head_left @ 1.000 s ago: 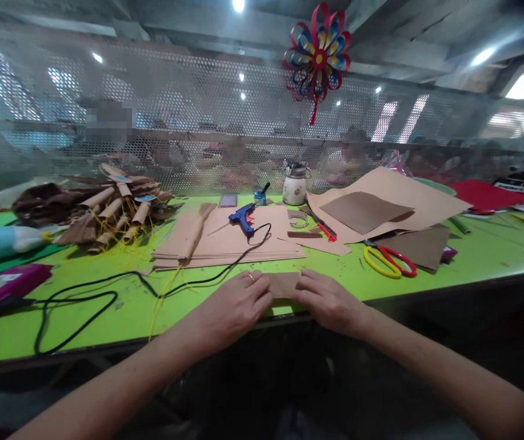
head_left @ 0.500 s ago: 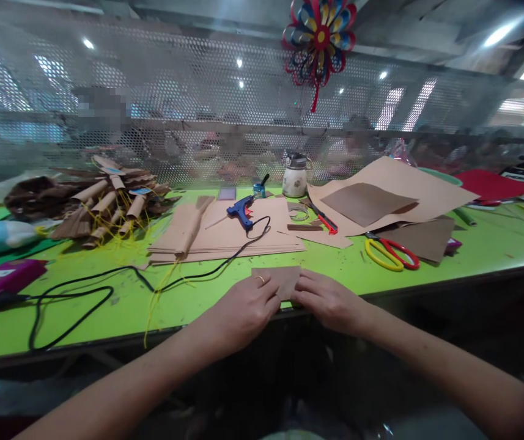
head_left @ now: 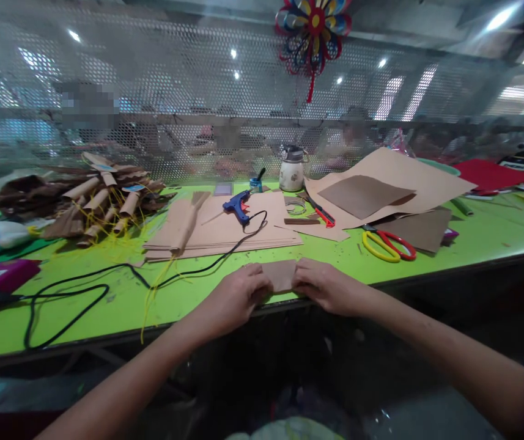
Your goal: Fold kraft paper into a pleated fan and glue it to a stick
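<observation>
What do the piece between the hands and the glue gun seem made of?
Brown piece: probably matte paper or thin card, judging by its flat, dull face. Glue gun: likely smooth blue plastic, from its even colour and moulded-looking shape.

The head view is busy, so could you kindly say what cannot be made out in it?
Head view:
Held brown paper: ends hidden by left hand and right hand.
Flower ornament: top cut off by upper edge.
Magenta case: cut off by left edge.
Things behind perforated screen: blurred by its mesh.
</observation>
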Available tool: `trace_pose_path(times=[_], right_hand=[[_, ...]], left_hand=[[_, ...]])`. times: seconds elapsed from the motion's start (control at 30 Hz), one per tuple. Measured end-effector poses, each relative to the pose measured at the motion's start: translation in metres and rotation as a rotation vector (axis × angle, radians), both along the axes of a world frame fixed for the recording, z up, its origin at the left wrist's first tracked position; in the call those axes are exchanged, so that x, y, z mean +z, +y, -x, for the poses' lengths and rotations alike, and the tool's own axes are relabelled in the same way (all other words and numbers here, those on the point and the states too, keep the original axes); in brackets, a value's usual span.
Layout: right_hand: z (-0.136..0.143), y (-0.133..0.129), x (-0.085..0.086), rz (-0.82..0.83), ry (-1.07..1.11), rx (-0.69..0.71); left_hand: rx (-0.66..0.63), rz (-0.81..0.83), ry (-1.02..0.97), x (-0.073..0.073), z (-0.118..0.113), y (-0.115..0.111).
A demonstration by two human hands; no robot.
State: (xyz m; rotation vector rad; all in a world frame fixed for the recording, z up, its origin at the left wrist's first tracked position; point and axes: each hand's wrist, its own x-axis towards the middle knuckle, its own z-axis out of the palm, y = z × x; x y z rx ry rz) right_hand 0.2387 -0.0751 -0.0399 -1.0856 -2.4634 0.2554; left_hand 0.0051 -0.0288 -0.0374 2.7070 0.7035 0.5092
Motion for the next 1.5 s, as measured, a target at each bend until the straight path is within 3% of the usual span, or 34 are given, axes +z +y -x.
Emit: trace_pose_path(times=[0.13,0.3,0.57,0.93,1.2,1.33,1.5], right_hand=[[0.017,-0.001,0.001,-0.092,-0.099,-0.045],[0.027,0.005,-0.007,-0.062,0.009,0.003],[0.021,0.010,0.000,0.008,-0.058,0.068],[-0.001,0.007,0.005,0.126,-0.061,-0.007],[-0.006,0.013,0.007,0.190,0.060,-0.026],[-0.006,0.015,0.013,0.211,0.038,-0.004],[-0.005,0.015,0.010,0.216,0.011,-0.081]], left_hand=[[-0.005,-0.030,0.004,-0.002,-0.003,0.000],[-0.003,-0.010,-0.019,-0.007,-0.002,0.001],[0.018,0.059,0.031,0.001,0.001,0.005],[0.089,0.125,0.109,0.010,0.012,0.008],[0.112,0.169,0.110,0.009,0.015,0.009],[0.124,0.160,0.105,0.007,0.015,0.010],[0.103,0.128,0.125,0.010,0.012,0.006]])
